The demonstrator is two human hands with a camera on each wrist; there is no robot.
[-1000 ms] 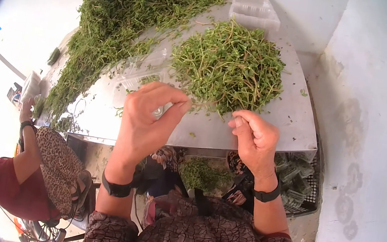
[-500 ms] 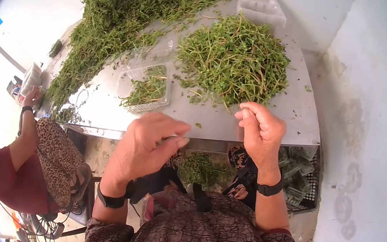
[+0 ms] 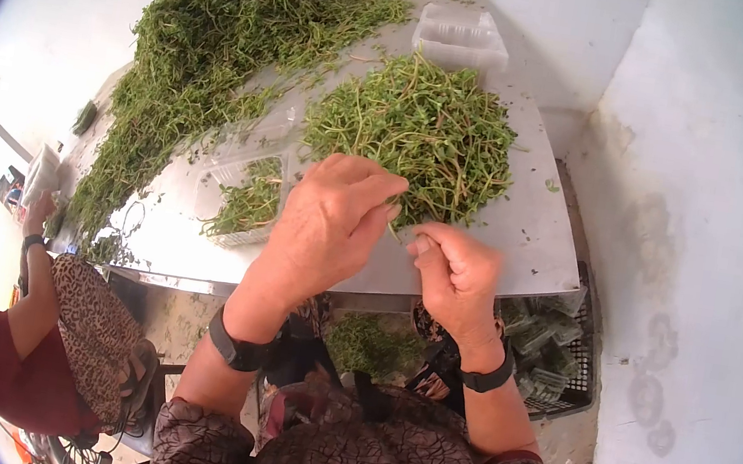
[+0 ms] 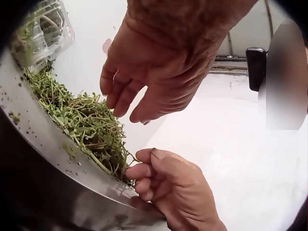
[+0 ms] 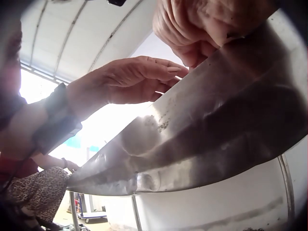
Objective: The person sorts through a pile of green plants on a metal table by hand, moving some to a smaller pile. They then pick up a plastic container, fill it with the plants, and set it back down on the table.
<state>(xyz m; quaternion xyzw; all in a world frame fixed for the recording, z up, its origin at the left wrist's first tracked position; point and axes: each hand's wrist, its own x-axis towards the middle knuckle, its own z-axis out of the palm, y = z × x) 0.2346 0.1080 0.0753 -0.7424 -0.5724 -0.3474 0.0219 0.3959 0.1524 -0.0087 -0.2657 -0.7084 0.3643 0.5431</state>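
Note:
My right hand (image 3: 459,279) is curled just in front of a heap of leafy green sprigs (image 3: 415,133) on the metal table, thumb against index finger. A thin green stem (image 4: 132,157) runs to those fingertips in the left wrist view. To the left and slightly higher, my left hand (image 3: 325,220) hovers with its fingers loosely bent and thumb apart; nothing shows between them in the left wrist view. Partly behind this hand, a clear plastic box (image 3: 238,236) with some sprigs inside stands on the table.
A much larger pile of greens (image 3: 209,35) covers the table's far left. Clear empty boxes (image 3: 461,39) stand at the back. A black crate (image 3: 578,359) of packed boxes sits below right, beside the wall (image 3: 679,230). Another person (image 3: 25,363) sits at left.
My left hand drew back toward the body, then moved forward and right, close to the right hand. The right hand stays curled with little movement. The head view has shifted slightly.

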